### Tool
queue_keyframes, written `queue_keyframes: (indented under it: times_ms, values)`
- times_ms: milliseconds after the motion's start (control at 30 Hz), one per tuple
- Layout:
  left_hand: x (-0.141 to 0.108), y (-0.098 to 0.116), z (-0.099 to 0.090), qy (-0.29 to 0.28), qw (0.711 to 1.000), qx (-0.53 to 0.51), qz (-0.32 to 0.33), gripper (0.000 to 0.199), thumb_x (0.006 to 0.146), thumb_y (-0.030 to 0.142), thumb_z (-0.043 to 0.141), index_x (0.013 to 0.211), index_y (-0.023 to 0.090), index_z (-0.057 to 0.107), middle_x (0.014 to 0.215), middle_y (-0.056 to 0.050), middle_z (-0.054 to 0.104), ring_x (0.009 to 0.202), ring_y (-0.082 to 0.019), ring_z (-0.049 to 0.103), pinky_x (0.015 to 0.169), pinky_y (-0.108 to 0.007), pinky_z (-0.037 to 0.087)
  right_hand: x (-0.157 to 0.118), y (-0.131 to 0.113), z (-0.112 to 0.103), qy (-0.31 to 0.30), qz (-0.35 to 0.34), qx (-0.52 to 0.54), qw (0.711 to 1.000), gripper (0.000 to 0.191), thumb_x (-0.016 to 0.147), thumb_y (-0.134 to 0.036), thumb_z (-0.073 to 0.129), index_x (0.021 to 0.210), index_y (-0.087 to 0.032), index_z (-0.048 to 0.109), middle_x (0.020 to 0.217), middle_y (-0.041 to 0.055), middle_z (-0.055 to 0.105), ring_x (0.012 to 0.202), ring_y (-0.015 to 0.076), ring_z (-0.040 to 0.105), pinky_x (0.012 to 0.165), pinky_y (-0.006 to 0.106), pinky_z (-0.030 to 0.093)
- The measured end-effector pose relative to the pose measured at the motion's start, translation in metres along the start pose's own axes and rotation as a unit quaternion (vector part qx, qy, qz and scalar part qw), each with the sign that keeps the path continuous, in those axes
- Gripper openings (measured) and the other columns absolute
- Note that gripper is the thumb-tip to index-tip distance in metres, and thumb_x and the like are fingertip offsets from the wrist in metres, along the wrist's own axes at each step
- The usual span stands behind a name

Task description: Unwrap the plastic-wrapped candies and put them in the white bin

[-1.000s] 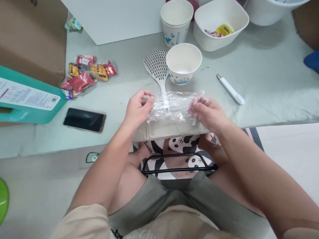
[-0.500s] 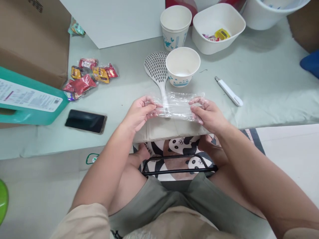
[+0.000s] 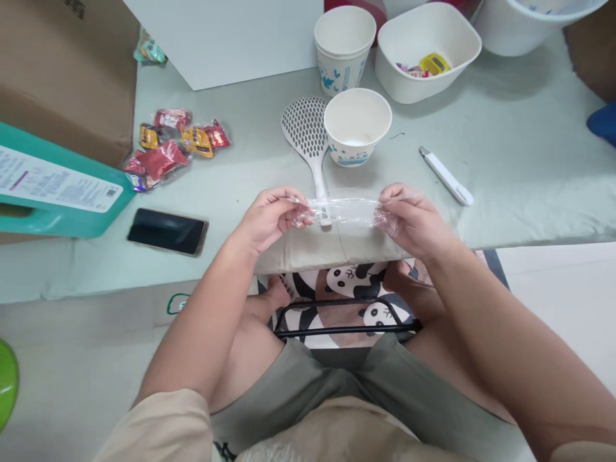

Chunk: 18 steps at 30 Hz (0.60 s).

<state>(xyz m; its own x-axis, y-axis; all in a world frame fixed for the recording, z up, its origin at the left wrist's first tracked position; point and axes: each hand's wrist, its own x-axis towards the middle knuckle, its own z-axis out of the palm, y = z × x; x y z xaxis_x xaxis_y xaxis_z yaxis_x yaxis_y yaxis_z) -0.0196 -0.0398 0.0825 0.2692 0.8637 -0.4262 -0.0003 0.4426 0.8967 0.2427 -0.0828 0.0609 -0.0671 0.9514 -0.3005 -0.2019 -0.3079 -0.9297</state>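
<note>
A clear plastic film (image 3: 353,210) is stretched between my two hands above the table's front edge. My left hand (image 3: 274,218) pinches its left end, and the fingers of my right hand (image 3: 412,218) are closed on its right end. Whether the film is a bag or a loose sheet I cannot tell. Beneath and behind it lies a white slotted skimmer (image 3: 305,125), its handle pointing towards me. A white paper cup (image 3: 357,125) with a blue print stands upright beside the skimmer's head.
Stacked paper cups (image 3: 344,48) and a white bowl (image 3: 428,51) with small packets stand at the back. A white utility knife (image 3: 446,175) lies to the right. Left are wrapped snacks (image 3: 166,159), a phone (image 3: 167,231), a green jug (image 3: 62,183) and a cardboard box (image 3: 72,77).
My hands have drawn farther apart, the right one moving rightwards. The plastic film between them is now pulled into a longer, narrower strip.
</note>
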Motion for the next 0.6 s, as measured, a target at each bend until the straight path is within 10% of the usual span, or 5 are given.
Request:
queue_keyframes:
  times_ms: [233, 400, 600]
  values:
    - [0.003, -0.005, -0.007, 0.022, 0.994, 0.093, 0.055, 0.036, 0.08, 0.049, 0.063, 0.061, 0.019, 0.067, 0.067, -0.006, 0.069, 0.066, -0.015, 0.066, 0.066, -0.027, 0.054, -0.002, -0.001, -0.006, -0.089, -0.054, -0.112, 0.988, 0.057, 0.085, -0.073, 0.046, 0.06, -0.024, 0.06, 0.074, 0.0058, 0.055, 0.063, 0.0178, 0.051, 0.062, 0.036, 0.046]
    - [-0.001, -0.005, -0.007, -0.026, 0.981, 0.189, 0.038, 0.024, 0.061, 0.025, 0.08, 0.077, 0.019, 0.063, 0.07, 0.001, 0.07, 0.065, -0.012, 0.066, 0.065, -0.024, 0.051, -0.005, -0.002, -0.005, -0.111, -0.029, -0.214, 0.97, 0.04, 0.079, -0.043, 0.075, 0.06, -0.021, 0.048, 0.069, -0.0009, 0.051, 0.063, 0.0122, 0.047, 0.062, 0.029, 0.04]
    - [-0.007, 0.003, -0.005, -0.067, 0.987, 0.141, 0.028, 0.03, 0.06, 0.023, 0.083, 0.079, 0.019, 0.061, 0.074, 0.003, 0.067, 0.063, -0.01, 0.064, 0.062, -0.024, 0.053, -0.006, -0.009, -0.014, -0.13, 0.056, -0.201, 0.969, 0.052, 0.065, -0.035, 0.085, 0.111, -0.024, 0.062, 0.108, 0.0051, 0.072, 0.079, 0.0161, 0.065, 0.07, 0.032, 0.053]
